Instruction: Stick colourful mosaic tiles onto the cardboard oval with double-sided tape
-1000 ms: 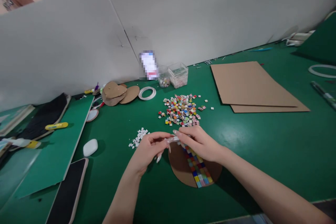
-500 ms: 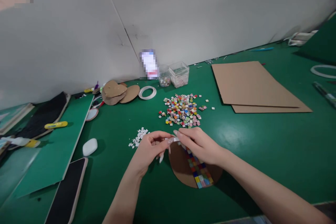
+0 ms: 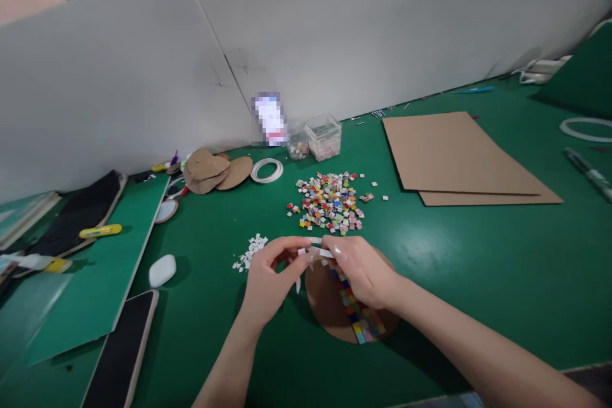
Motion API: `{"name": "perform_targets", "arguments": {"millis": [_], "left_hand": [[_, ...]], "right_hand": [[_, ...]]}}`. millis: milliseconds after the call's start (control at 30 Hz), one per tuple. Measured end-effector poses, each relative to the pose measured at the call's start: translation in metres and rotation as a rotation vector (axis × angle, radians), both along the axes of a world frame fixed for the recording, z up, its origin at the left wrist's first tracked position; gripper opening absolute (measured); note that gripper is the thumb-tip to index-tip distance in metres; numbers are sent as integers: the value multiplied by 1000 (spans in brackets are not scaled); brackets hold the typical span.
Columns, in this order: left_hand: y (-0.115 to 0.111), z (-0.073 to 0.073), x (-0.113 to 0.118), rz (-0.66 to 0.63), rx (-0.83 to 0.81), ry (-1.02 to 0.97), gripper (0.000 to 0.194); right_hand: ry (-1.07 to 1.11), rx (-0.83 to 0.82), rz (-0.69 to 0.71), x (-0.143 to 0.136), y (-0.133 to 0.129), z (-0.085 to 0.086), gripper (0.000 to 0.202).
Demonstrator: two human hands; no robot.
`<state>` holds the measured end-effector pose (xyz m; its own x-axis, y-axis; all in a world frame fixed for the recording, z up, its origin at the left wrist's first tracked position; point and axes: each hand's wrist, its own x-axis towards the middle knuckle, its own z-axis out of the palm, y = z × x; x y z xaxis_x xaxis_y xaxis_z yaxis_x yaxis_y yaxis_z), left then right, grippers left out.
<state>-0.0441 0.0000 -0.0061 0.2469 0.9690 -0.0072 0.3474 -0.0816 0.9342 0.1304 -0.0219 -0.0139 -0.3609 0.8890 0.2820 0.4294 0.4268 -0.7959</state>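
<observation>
My left hand (image 3: 275, 274) is closed, thumb and fingertips pinching one end of a narrow white strip (image 3: 327, 254). My right hand (image 3: 366, 271) pinches the strip's other end, its fingers curled in. Whether the strip is tape or paper I cannot tell. Both hands hover over the far edge of a round cardboard disc (image 3: 325, 309). A band of small coloured mosaic tiles (image 3: 367, 325) runs across the disc, partly hidden under my right hand. Just left of my left hand lies a heap of small white pieces (image 3: 251, 250).
Beyond my hands is a pile of loose coloured tiles (image 3: 329, 201). Behind it stand a clear box (image 3: 324, 138), a round tub (image 3: 298, 141) and a lit phone (image 3: 269, 118). Cardboard sheets (image 3: 459, 153) lie right; a dark phone (image 3: 122, 344) and white case (image 3: 162, 270) lie left.
My right hand has curled and shifted slightly, showing more of the white strip between the hands. My left hand keeps its pinch. The whole view has shifted a little.
</observation>
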Motion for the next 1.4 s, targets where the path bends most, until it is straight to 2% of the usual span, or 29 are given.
{"name": "perform_targets", "arguments": {"millis": [167, 333, 467, 633, 800, 967, 1133, 1400], "left_hand": [[-6, -3, 7, -43, 55, -49, 16], [-8, -2, 8, -49, 94, -97, 12], [-2, 1, 4, 20, 2, -146, 12], [6, 5, 2, 64, -147, -216, 24], [5, 6, 3, -28, -175, -192, 37], [3, 5, 0, -102, -124, -95, 30], [2, 8, -1, -142, -61, 3, 28], [1, 9, -2, -194, 8, 70, 21]], "right_hand": [[10, 14, 8, -4, 0, -5, 29], [86, -135, -13, -4, 1, -3, 33], [193, -290, -25, -1, 2, 1, 35], [259, -394, -22, -1, 4, 3, 34], [194, -367, 31, 0, 6, 4, 34], [105, -317, 95, 2, 8, 7, 31], [11, -291, 80, 3, 8, 6, 37], [-58, -230, 63, 3, 8, 6, 34]]}}
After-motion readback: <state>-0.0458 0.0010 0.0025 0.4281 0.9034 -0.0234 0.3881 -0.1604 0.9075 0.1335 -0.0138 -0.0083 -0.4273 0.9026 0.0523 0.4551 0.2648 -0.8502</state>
